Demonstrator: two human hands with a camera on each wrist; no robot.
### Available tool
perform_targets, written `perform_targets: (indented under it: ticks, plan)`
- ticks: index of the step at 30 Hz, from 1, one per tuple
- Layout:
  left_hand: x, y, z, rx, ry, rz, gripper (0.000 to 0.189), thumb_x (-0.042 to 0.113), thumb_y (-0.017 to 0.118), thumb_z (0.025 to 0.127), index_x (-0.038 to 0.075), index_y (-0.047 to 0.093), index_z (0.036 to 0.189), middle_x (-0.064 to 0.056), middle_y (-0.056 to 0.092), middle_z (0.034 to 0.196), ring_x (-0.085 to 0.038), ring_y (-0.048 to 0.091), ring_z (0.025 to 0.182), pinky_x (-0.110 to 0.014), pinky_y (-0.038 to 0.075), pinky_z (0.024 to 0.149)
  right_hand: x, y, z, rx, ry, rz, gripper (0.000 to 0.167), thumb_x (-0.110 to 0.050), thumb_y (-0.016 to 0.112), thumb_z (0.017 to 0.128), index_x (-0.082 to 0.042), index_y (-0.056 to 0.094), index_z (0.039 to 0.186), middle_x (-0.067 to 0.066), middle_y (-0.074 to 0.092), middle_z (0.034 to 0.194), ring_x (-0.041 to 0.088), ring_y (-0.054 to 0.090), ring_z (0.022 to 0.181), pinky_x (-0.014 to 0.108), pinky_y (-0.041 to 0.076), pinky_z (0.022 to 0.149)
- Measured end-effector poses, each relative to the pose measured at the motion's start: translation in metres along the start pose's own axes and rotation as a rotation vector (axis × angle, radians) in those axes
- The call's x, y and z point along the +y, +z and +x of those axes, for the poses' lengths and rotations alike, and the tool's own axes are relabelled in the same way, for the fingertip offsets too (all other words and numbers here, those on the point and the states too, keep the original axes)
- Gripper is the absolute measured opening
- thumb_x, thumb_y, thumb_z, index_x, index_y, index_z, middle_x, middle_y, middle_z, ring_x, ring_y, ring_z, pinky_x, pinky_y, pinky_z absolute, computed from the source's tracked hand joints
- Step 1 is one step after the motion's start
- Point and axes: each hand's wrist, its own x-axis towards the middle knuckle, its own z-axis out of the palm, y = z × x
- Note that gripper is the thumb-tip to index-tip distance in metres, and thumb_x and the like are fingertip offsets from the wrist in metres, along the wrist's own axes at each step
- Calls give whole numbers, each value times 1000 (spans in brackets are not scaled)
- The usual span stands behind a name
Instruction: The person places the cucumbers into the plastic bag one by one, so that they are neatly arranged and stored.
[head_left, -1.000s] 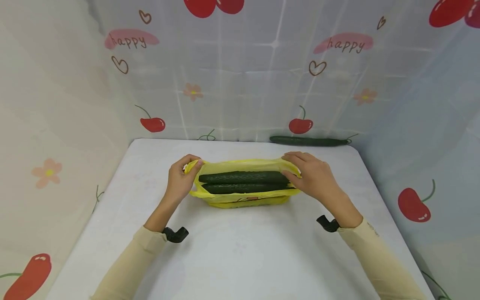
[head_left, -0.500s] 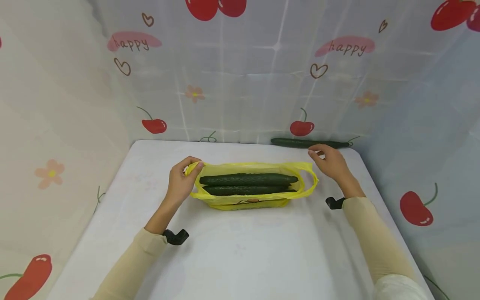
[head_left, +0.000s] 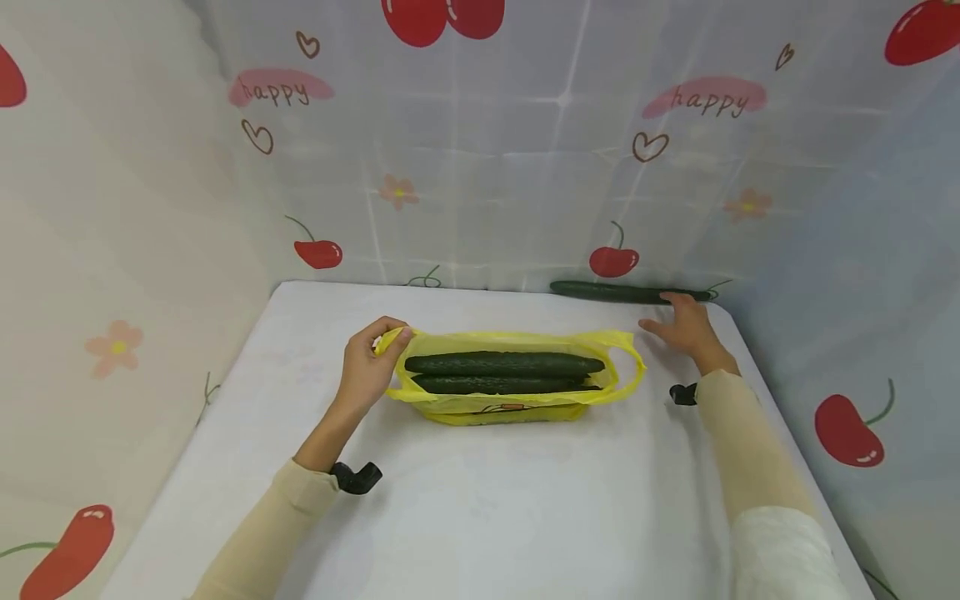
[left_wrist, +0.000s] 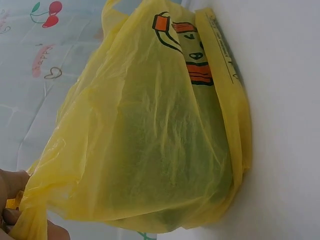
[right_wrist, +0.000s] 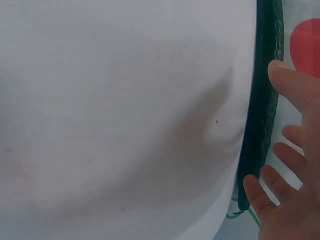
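Observation:
A yellow plastic bag (head_left: pixel 517 410) stands mid-table with its mouth spread wide. Two dark green cucumbers, a rear cucumber (head_left: pixel 502 363) and a front cucumber (head_left: pixel 495 385), lie side by side in it. My left hand (head_left: pixel 372 362) pinches the bag's left handle between thumb and fingers; in the left wrist view the yellow plastic (left_wrist: pixel 150 125) stretches away from those fingers. At the table's back edge lies another cucumber (head_left: pixel 603 292). My right hand (head_left: pixel 690 332) reaches its right end with fingers spread, and in the right wrist view the fingers overlap this cucumber (right_wrist: pixel 260 120).
The white table (head_left: pixel 465 517) carries the bag, whose loose right handle (head_left: pixel 637 367) stands out as a loop. Behind the back edge hangs a printed curtain (head_left: pixel 495 167) with cherries and hearts, right behind the far cucumber.
My right hand has let go of the bag's right side and moved right and back to the far cucumber, its fingers spreading. The left hand keeps its hold on the bag.

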Motion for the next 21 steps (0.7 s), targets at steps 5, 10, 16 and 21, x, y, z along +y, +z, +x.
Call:
perform_targets:
  ticks: [5, 10, 16, 21]
  plan:
    - [-1, 2, 0, -2, -1, -11, 26, 39, 68, 107, 14, 76, 108, -9, 74, 115, -23, 63, 120, -54, 43, 116, 6, -5, 7, -44, -32, -47, 91, -43, 71, 101, 3, 27, 166, 37, 29, 168, 64, 18, 154, 78, 18, 125]
    - [0, 4, -1, 1, -5, -11, 28, 39, 68, 107, 13, 76, 108, -9, 74, 116, -21, 61, 119, -51, 43, 114, 8, -1, 15, -103, 43, -67, 101, -52, 69, 101, -11, 12, 173, 32, 21, 174, 63, 9, 157, 83, 21, 121]
    - [0, 4, 0, -4, 2, -7, 28, 40, 68, 107, 14, 76, 109, -8, 74, 116, -21, 61, 118, -50, 43, 113, 9, 6, 14, -8, -3, -146, 94, -51, 69, 99, -7, 24, 169, 36, 28, 164, 63, 22, 144, 80, 25, 118]
    - [-2, 3, 1, 6, 1, -12, 26, 38, 68, 107, 13, 76, 109, -9, 75, 115, -20, 61, 118, -51, 42, 114, 6, 8, 12, 87, -31, -119, 66, -36, 75, 97, 1, 51, 146, 35, 42, 148, 55, 31, 138, 75, 30, 117]
